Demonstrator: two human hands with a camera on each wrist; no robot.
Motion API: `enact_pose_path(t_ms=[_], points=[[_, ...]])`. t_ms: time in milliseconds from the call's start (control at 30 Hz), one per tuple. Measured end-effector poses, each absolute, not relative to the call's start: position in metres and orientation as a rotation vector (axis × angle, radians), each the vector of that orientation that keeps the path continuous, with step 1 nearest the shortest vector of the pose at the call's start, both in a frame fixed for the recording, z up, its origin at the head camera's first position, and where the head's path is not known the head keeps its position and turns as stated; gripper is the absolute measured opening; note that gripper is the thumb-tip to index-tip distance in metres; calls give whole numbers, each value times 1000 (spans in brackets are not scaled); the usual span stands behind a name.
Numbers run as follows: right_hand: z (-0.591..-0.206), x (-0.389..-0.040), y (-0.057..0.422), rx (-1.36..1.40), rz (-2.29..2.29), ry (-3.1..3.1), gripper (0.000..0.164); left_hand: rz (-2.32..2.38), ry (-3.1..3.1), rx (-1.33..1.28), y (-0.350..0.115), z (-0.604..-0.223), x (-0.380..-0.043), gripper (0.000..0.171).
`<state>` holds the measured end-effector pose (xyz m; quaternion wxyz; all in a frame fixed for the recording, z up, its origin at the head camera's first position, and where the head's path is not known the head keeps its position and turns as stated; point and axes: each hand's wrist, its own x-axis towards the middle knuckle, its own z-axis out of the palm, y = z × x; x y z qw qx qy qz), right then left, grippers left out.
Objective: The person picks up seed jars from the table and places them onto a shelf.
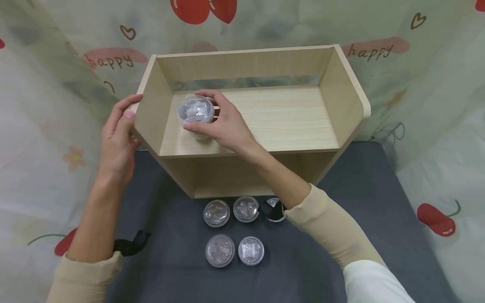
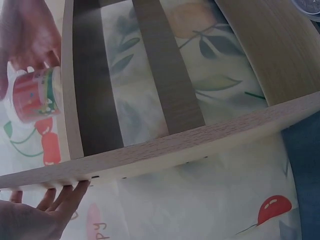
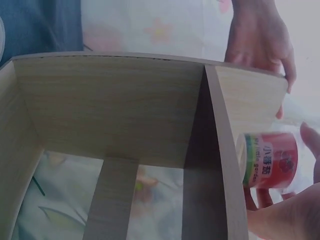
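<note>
Filling the middle of the head view, a two-tier open shelf of pale wood [image 1: 288,118] is set on a dark grey-blue table [image 1: 170,269]; around it a pale backdrop printed with red cherries and the word "happy" [image 1: 68,105] is hung; at lower centre five round containers with clear lids [image 1: 220,251] are laid out, three above two, the rightmost of the three being partly covered by a black wrist strap [image 1: 271,209]; part of the lower compartment is hidden by the right forearm, clad in a beige sleeve [image 1: 333,227].

Smooth boards with fine straight grain are shown, a gap being left along the back; at centre left the outer side of the left panel is touched by the spread fingers of the left hand [image 1: 117,134].

Over the left end of the upper board, a small round clear-lidded cup with a red and green label [image 3: 272,159] is clasped between the thumb and fingers of the right hand [image 1: 227,122]; crumpled silvery contents are seen through its lid; whether its base touches the board cannot be told.
</note>
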<state>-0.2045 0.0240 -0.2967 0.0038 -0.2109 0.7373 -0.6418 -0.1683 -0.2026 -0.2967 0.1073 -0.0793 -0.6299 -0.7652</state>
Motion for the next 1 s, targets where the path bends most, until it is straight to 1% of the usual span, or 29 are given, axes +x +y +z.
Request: enact_pose_path(t_ms=[167,433,1000], points=[[-300,-209,17,-649,-1980,2339,71,-2231,-1863,-223,-203,-297,-169,32],[-302,-214,11,-546,-1965,2383,71,-2242,-1844,-229,-204,-299,-169,32],[-306,-219,-1,-419,-1873,2470,74,-2228,-1848,-222,-203,-299,-170,32]])
